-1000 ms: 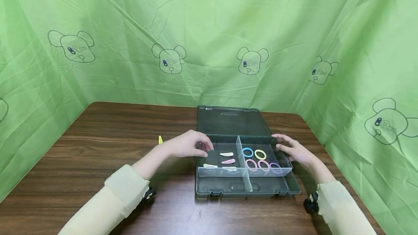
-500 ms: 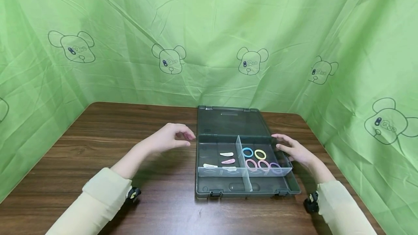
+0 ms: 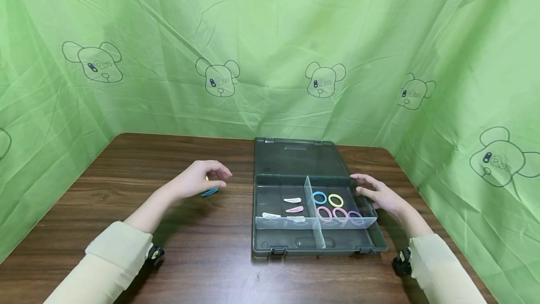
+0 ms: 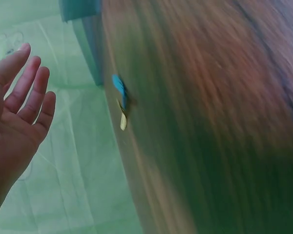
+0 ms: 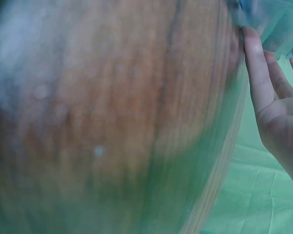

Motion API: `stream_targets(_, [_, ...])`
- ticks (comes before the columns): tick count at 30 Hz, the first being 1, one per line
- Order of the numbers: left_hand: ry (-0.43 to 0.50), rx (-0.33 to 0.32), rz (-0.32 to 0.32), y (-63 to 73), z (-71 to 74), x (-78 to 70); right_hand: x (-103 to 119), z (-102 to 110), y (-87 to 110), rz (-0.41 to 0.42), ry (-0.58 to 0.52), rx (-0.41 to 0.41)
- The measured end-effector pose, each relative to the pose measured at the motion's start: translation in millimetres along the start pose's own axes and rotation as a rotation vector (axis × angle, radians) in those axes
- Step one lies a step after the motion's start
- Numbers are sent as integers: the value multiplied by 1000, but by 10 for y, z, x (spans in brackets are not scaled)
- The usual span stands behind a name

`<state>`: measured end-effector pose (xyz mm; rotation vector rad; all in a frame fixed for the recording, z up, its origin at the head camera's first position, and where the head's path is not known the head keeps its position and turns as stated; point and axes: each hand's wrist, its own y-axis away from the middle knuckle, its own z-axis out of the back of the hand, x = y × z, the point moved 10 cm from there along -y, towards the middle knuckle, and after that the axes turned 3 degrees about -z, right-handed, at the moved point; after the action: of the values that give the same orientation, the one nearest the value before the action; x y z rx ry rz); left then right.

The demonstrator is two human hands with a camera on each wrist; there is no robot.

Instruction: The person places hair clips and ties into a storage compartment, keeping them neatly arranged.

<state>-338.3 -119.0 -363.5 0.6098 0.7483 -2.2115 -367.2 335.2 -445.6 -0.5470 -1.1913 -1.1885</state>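
Note:
My left hand (image 3: 198,178), relaxed and holding nothing, hovers above the table left of the box. Just by its fingertips lie a blue hair clip (image 3: 209,192) and a yellow hair clip (image 4: 123,121), the latter mostly hidden by the hand in the head view. A dark see-through organizer box (image 3: 291,247) stands with its lid folded back. White hair clips (image 3: 292,200) and a pink hair clip (image 3: 294,209) lie in its upper left compartment. Blue, yellow, pink and purple hair ties (image 3: 319,198) fill the upper right one. Against the box's right side rests my right hand (image 3: 381,196), fingers extended.
The opened lid (image 3: 297,156) lies toward the back of the wooden table (image 3: 211,266). Clear dividers (image 3: 287,223) split the box into compartments. A green curtain (image 3: 270,36) with bear-head drawings hangs around the back and sides.
My left hand has moved left, from over the box's left compartment to above the blue and yellow hair clips. My right hand has stayed at the box's side.

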Motion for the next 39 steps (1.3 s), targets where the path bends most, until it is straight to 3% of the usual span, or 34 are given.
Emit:
stream_targets(11, [26, 67, 84, 125, -25, 313, -1, 4, -3, 7, -1, 7])
stream_targets(18, [-10, 118, 131, 175, -68, 492, -2, 4, -3, 4, 0, 7])
stream_targets(25, [-55, 171, 88, 207, -127, 552, -11, 2, -5, 1, -1, 5])
stream_targets(36, [-101, 185, 99, 175, -186, 639, -15, 4, 0, 2, -1, 7])
stream_targets(39, [-107, 173, 63, 165, -194, 622, -16, -2, -2, 5, 4, 10])
